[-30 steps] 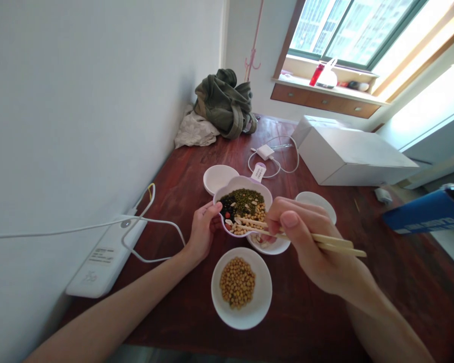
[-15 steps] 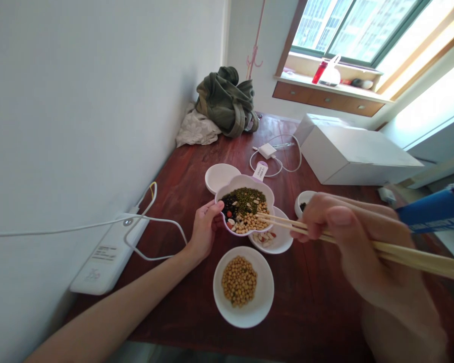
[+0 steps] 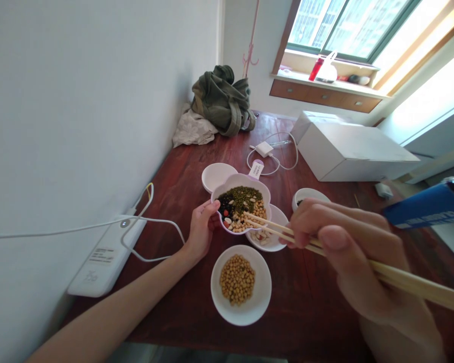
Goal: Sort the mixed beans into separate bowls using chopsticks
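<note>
My left hand [image 3: 201, 229] grips the left rim of a flower-shaped bowl [image 3: 265, 187] with a tabbed handle. Mixed green, black and yellow beans [image 3: 245, 197] and some peanuts lie inside it. In my right hand [image 3: 348, 252] is a pair of chopsticks [image 3: 280, 229], their tips among the yellow beans. Under the bowl's right side a white dish [image 3: 280, 242] with peanut pieces is partly covered. Nearer me stands a white bowl [image 3: 263, 302] holding soybeans [image 3: 237, 279]. A small white bowl [image 3: 306, 194] is partly hidden behind my right hand.
A white plate [image 3: 215, 174] sits behind the flower-shaped bowl. On the left lies a power strip [image 3: 106, 257] with cables. Farther back are a charger [image 3: 264, 148], a green bag [image 3: 225, 103] and a white box [image 3: 355, 151]. A blue can-like container [image 3: 427, 204] stands right.
The chopstick tips have moved left and slightly up across the yellow beans, with my right hand shifting left and down. My left hand keeps its grip on the bowl. The view shifts slightly.
</note>
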